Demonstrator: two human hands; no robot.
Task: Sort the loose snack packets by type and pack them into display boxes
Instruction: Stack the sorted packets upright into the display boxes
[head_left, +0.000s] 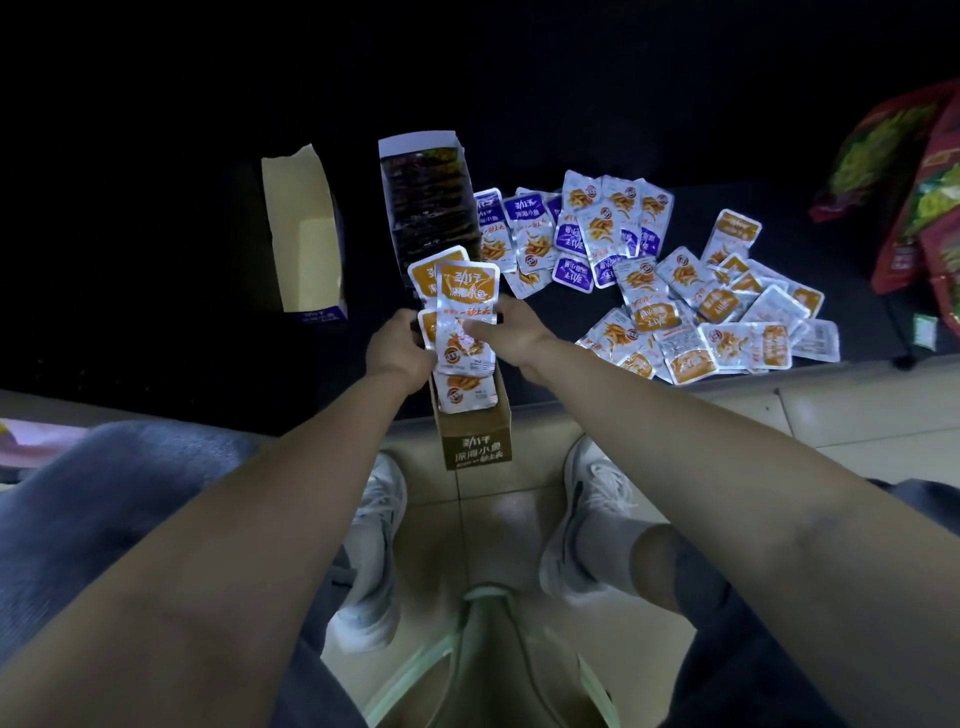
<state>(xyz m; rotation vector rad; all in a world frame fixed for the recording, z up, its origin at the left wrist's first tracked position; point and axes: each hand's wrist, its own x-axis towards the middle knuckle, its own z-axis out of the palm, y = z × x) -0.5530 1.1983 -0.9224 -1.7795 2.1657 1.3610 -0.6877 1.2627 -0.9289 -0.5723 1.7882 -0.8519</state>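
Observation:
A small stack of orange snack packets (464, 306) stands upright between both hands, just above the brown display box (475, 441). My left hand (397, 345) grips the stack from the left and my right hand (511, 332) pinches it from the right, thumb across the front packet. More orange packets lie inside the brown box (465, 392). A loose pile of orange packets (711, 312) spreads over the dark surface to the right. Purple packets (571, 228) are mixed in behind that pile.
A display box filled with dark packets (428, 208) stands behind my hands. An open box with a cream inside (306, 234) lies to the left. Large red and green snack bags (914, 182) lean at the far right. My shoes (374, 545) rest on the tiled floor below.

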